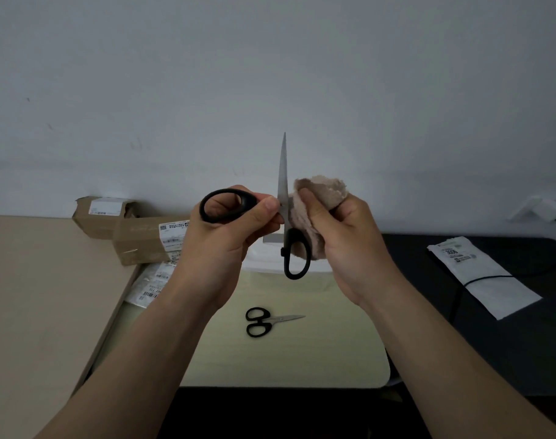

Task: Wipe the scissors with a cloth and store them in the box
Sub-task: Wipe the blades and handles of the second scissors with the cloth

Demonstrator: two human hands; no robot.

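A large pair of black-handled scissors is held up, spread wide, with one blade pointing straight up. My left hand grips the left handle loop, thumb near the pivot. My right hand holds a crumpled beige cloth against the right side of the upright blade. The other handle loop hangs down in front of the cloth. A smaller pair of black-handled scissors lies shut on the pale table below. A translucent white box sits behind my hands, mostly hidden.
Brown cardboard parcels with labels lie at the back left, with white bagged packets beside them. A white labelled pouch and a black cable lie on the dark surface at the right. The pale table has a rounded front edge.
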